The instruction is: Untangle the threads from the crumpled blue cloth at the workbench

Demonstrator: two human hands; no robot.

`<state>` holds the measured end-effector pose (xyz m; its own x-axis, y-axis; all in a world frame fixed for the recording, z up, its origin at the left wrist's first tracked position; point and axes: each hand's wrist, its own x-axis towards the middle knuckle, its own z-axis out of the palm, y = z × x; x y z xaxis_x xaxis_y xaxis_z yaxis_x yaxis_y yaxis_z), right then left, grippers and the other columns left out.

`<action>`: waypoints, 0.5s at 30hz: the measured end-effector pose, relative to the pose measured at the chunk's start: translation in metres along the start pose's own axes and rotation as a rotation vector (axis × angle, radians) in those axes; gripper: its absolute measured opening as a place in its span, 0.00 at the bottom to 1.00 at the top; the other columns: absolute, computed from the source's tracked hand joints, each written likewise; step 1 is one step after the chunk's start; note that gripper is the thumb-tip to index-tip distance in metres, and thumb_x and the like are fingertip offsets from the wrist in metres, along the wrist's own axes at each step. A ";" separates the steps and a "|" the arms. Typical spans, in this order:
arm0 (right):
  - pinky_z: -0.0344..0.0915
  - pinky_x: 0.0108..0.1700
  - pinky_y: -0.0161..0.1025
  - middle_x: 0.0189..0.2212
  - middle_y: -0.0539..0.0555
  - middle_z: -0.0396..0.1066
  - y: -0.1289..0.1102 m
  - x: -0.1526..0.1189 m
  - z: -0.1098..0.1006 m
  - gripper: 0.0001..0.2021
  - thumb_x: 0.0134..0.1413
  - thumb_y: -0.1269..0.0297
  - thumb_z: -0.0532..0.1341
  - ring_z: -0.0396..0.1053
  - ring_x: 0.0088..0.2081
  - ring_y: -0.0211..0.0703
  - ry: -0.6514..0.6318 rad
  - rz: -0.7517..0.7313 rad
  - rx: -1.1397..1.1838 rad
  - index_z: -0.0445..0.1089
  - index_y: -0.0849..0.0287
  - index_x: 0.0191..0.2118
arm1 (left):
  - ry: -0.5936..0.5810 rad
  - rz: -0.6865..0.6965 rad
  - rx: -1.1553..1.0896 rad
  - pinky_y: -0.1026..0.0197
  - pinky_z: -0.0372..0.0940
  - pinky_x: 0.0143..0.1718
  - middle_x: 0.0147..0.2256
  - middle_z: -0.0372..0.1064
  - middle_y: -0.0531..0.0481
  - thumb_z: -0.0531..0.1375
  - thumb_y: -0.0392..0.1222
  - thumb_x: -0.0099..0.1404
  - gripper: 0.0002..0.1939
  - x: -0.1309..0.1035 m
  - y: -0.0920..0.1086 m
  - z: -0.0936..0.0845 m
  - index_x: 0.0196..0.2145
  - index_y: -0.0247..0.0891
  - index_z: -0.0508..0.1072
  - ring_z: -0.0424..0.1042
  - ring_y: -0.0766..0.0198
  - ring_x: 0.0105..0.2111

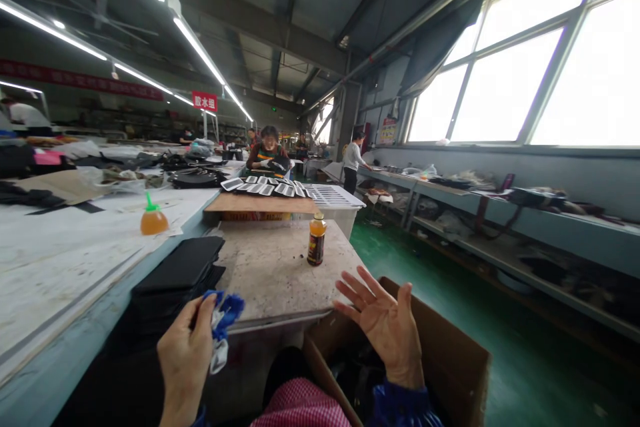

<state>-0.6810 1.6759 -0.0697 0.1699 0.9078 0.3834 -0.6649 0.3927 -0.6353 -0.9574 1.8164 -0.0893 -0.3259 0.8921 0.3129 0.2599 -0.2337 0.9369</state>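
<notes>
Blue-and-white cloth (229, 310) (crumpled, limp) hangs pinched in left fingers (203, 317); right fingers (372, 281) spread apart.

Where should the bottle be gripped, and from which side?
Probably around the labelled body, below the narrower neck, coming from the near right. The bottle stands upright, its rounded sides are exposed, and the right hand, open with fingers spread, is nearest on that side.
</notes>
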 end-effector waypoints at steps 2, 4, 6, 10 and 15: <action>0.62 0.59 0.60 0.56 0.66 0.69 0.003 0.001 0.009 0.41 0.54 0.28 0.49 0.66 0.59 0.62 -0.035 0.024 0.077 0.73 0.57 0.57 | -0.013 -0.020 -0.053 0.56 0.62 0.39 0.27 0.73 0.49 0.57 0.63 0.53 0.23 -0.002 0.003 -0.002 0.30 0.40 0.76 0.70 0.54 0.34; 0.61 0.60 0.60 0.56 0.67 0.69 0.011 0.002 0.019 0.41 0.54 0.28 0.49 0.65 0.60 0.62 -0.080 0.061 0.129 0.72 0.59 0.57 | -0.082 0.008 -0.140 0.60 0.61 0.34 0.24 0.69 0.51 0.59 0.64 0.53 0.23 -0.011 0.008 0.004 0.27 0.40 0.75 0.67 0.59 0.30; 0.59 0.62 0.59 0.56 0.67 0.68 0.021 0.005 0.027 0.41 0.55 0.29 0.48 0.64 0.61 0.61 -0.118 0.090 0.166 0.72 0.60 0.57 | -0.190 0.033 -0.257 0.63 0.58 0.29 0.22 0.65 0.54 0.61 0.64 0.54 0.23 -0.025 0.016 0.011 0.25 0.39 0.73 0.62 0.64 0.26; 0.58 0.64 0.53 0.61 0.63 0.64 0.045 0.012 0.040 0.42 0.57 0.29 0.45 0.60 0.64 0.56 -0.143 0.086 0.179 0.72 0.59 0.58 | -0.380 -0.127 -0.530 0.69 0.59 0.25 0.23 0.64 0.56 0.70 0.65 0.45 0.27 -0.050 0.036 0.023 0.23 0.36 0.72 0.60 0.69 0.25; 0.50 0.70 0.49 0.69 0.48 0.52 0.091 0.020 0.054 0.38 0.54 0.28 0.51 0.52 0.68 0.49 0.030 0.050 -0.020 0.63 0.44 0.64 | -0.594 -0.353 -0.804 0.66 0.67 0.31 0.29 0.72 0.51 0.75 0.58 0.40 0.27 -0.068 0.049 0.039 0.34 0.38 0.79 0.71 0.64 0.30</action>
<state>-0.7771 1.7224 -0.0839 0.1587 0.9301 0.3313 -0.6585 0.3497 -0.6664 -0.8866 1.7593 -0.0710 0.2875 0.9544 0.0803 -0.5115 0.0821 0.8554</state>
